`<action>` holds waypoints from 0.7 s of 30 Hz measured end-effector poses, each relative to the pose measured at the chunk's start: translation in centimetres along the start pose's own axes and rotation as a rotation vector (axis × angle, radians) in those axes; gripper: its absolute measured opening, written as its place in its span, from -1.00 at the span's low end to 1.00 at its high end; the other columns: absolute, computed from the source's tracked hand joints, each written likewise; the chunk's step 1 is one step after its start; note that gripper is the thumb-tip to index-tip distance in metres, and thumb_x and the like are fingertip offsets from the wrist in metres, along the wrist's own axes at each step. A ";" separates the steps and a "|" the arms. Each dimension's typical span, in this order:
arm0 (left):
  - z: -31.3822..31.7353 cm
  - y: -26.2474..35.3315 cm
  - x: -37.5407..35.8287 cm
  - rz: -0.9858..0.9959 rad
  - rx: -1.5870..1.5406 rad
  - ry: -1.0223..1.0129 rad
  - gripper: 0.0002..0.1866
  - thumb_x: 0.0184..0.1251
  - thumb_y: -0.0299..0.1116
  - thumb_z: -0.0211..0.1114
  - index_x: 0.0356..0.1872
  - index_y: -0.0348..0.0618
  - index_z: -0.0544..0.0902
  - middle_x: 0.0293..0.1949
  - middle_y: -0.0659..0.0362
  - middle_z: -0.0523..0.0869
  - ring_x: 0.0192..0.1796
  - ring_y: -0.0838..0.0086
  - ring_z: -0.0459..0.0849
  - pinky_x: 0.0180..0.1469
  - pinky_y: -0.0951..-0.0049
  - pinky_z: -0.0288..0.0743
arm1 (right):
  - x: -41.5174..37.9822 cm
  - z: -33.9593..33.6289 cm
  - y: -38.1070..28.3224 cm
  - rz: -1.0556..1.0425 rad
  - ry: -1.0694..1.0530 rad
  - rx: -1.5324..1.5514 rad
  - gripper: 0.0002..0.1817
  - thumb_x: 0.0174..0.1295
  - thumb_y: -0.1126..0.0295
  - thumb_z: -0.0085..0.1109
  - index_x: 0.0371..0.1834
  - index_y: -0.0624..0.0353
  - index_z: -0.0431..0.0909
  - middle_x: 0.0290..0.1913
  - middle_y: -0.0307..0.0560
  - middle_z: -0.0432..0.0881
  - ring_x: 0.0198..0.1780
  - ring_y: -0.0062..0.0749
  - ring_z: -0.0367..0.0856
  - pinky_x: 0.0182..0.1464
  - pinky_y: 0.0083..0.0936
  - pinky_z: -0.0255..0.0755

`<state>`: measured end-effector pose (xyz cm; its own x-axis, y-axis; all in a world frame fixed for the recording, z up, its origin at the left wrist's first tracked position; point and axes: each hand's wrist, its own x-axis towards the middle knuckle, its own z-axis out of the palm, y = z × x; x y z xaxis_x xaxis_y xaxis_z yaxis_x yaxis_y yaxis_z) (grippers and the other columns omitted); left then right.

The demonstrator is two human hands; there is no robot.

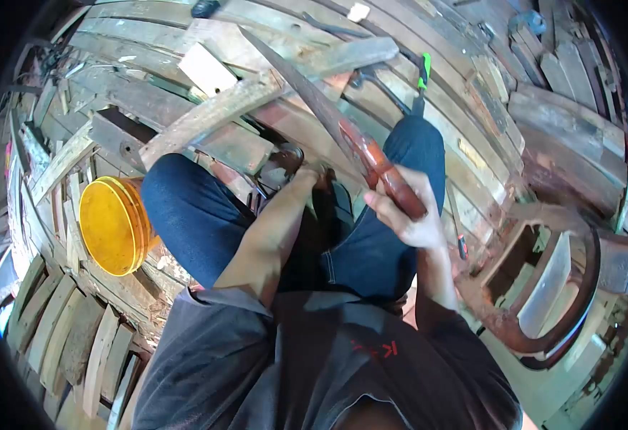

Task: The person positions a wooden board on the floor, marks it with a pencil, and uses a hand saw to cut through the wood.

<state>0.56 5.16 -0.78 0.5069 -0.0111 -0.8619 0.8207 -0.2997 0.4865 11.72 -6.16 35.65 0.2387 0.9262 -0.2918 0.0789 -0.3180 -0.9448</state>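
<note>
Right hand (408, 215) wrapped tight around the reddish wooden handle of a long machete (328, 118); blade runs up and left from the grip, its flat lying over the curved wooden stave (257, 97) propped across the knees. Left hand (312, 175) reaches down between the legs toward a dark metal piece; fingers hidden behind the forearm, so I cannot tell whether it grips or only rests there.

Seated posture, blue jeans, both knees flanking the work. Yellow round lid (113, 226) stands on edge just beside the left knee. Green-handled tool (423, 72) lies on the planks beyond the right knee. Rusty curved frame (543, 287) sits to the right, apart from the hands.

Judgement on the step: looks like shaving or chopping the stave. From where I watch, I would keep the blade angle shallow, strike away from the legs, and hold the left hand well below the blade's path. Stave should be braced firmly before each stroke; it looks loosely seated now.

Writing: red mark on the dark shirt (375, 349), upside down, reads roughly "K", rest illegible. No other labels readable.
</note>
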 end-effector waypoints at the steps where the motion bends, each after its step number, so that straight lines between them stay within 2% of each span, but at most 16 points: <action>1: -0.5 0.6 0.0 -0.008 0.009 0.009 -0.20 0.08 0.13 0.53 0.33 -0.07 0.59 0.31 0.12 0.63 0.27 0.20 0.63 0.30 0.16 0.49 | 0.3 0.0 -0.1 0.003 -0.007 -0.003 -0.70 0.20 0.54 0.38 -0.54 0.17 0.38 -0.60 -0.33 0.33 -0.52 -0.68 0.24 -0.46 -0.56 0.13; 3: -1.7 1.8 -1.0 -0.026 0.027 -0.001 -0.19 0.08 0.13 0.53 0.33 -0.07 0.59 0.31 0.12 0.64 0.26 0.20 0.63 0.30 0.16 0.50 | 0.5 -0.3 -0.2 0.010 -0.041 0.005 -0.68 0.19 0.54 0.37 -0.55 0.17 0.36 -0.61 -0.34 0.30 -0.53 -0.69 0.21 -0.48 -0.56 0.11; 5: -4.1 3.7 -3.0 -0.045 0.061 -0.068 -0.19 0.08 0.13 0.53 0.34 -0.07 0.58 0.31 0.12 0.64 0.26 0.21 0.63 0.30 0.16 0.50 | 0.7 -0.8 0.9 -0.044 -0.084 -0.012 -0.73 0.24 0.51 0.33 -0.49 0.12 0.38 -0.64 -0.38 0.40 -0.64 -0.77 0.34 -0.59 -0.69 0.12; 8: -9.4 6.3 -9.6 -0.155 0.092 -0.308 -0.19 0.08 0.13 0.53 0.34 -0.07 0.58 0.31 0.11 0.64 0.26 0.21 0.64 0.30 0.16 0.50 | 0.6 -0.5 0.4 0.000 -0.050 0.025 -0.70 0.19 0.55 0.36 -0.54 0.17 0.37 -0.62 -0.33 0.31 -0.56 -0.67 0.21 -0.49 -0.57 0.12; 10: -14.3 8.2 -16.0 -0.241 0.117 -0.457 -0.19 0.09 0.13 0.53 0.35 -0.06 0.57 0.31 0.11 0.64 0.26 0.21 0.64 0.30 0.16 0.50 | 0.8 -0.8 0.5 0.007 -0.080 0.020 -0.71 0.19 0.56 0.36 -0.53 0.17 0.38 -0.62 -0.33 0.32 -0.56 -0.67 0.22 -0.50 -0.57 0.13; 11: -16.2 9.5 -22.4 -0.231 0.188 -0.166 -0.20 0.09 0.13 0.52 0.33 -0.09 0.57 0.24 0.09 0.69 0.20 0.18 0.69 0.25 0.18 0.55 | 0.8 -1.0 0.8 0.013 -0.084 0.018 -0.72 0.18 0.57 0.35 -0.53 0.17 0.38 -0.62 -0.33 0.32 -0.57 -0.67 0.22 -0.50 -0.57 0.13; 13: -18.8 7.7 -27.2 -0.192 0.467 0.366 -0.15 -0.01 0.14 0.56 0.25 -0.25 0.59 0.12 -0.07 0.73 0.15 0.11 0.72 0.23 0.16 0.57 | 1.1 -1.4 1.0 -0.012 -0.081 0.038 -0.73 0.20 0.56 0.33 -0.52 0.17 0.39 -0.63 -0.33 0.36 -0.56 -0.70 0.27 -0.50 -0.59 0.16; 14: -19.8 6.0 -28.1 -0.232 0.375 0.531 -0.09 -0.13 0.13 0.60 0.21 -0.33 0.62 0.26 -0.18 0.63 0.20 0.10 0.70 0.23 0.08 0.57 | 1.2 -1.6 0.9 0.000 -0.083 0.068 -0.73 0.20 0.55 0.33 -0.52 0.17 0.39 -0.63 -0.34 0.38 -0.57 -0.70 0.30 -0.50 -0.60 0.17; 15: -18.9 3.9 -27.5 -0.231 0.530 0.926 0.13 -0.15 0.15 0.61 0.42 -0.36 0.36 0.41 -0.28 0.43 0.35 -0.04 0.54 0.36 0.01 0.45 | 1.3 -1.7 0.8 0.013 -0.087 0.095 -0.73 0.21 0.55 0.33 -0.52 0.16 0.39 -0.63 -0.34 0.39 -0.58 -0.71 0.33 -0.51 -0.62 0.19; 16: -19.7 3.1 -28.1 -0.259 0.548 0.892 0.25 -0.16 0.16 0.62 0.51 -0.30 0.17 0.45 -0.30 0.31 0.42 -0.13 0.41 0.45 0.00 0.33 | 1.3 -1.9 0.1 0.061 -0.092 0.129 -0.74 0.21 0.54 0.32 -0.51 0.14 0.39 -0.63 -0.34 0.43 -0.61 -0.72 0.40 -0.54 -0.65 0.23; 17: -19.4 0.9 -26.9 -0.235 0.620 1.004 0.18 -0.15 0.17 0.61 0.46 -0.28 0.25 0.34 -0.19 0.46 0.39 -0.05 0.45 0.46 0.04 0.32 | 1.5 -2.0 -0.1 0.065 -0.082 0.152 -0.74 0.21 0.52 0.33 -0.50 0.13 0.39 -0.63 -0.35 0.44 -0.63 -0.72 0.44 -0.58 -0.66 0.24; 19: -19.3 -1.4 -24.8 -0.210 0.531 0.811 0.16 -0.14 0.10 0.62 0.47 -0.26 0.23 0.30 -0.14 0.53 0.33 0.02 0.54 0.40 0.07 0.41 | 1.9 -2.3 -0.7 0.053 -0.076 0.155 -0.74 0.21 0.51 0.34 -0.50 0.13 0.39 -0.64 -0.36 0.43 -0.62 -0.73 0.43 -0.58 -0.66 0.24; 21: -18.9 -4.4 -21.4 -0.216 0.556 0.847 0.11 -0.09 0.00 0.60 0.47 -0.27 0.22 0.22 -0.13 0.60 0.26 0.06 0.61 0.31 0.12 0.50 | 1.9 -2.7 -1.3 0.052 -0.086 0.163 -0.73 0.22 0.50 0.34 -0.50 0.13 0.39 -0.64 -0.38 0.40 -0.63 -0.74 0.38 -0.59 -0.66 0.19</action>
<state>-8.93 24.77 18.21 0.5593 0.7053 -0.4356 0.7875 -0.6162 0.0133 14.68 -4.53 36.67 0.1543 0.9256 -0.3455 -0.0910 -0.3349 -0.9378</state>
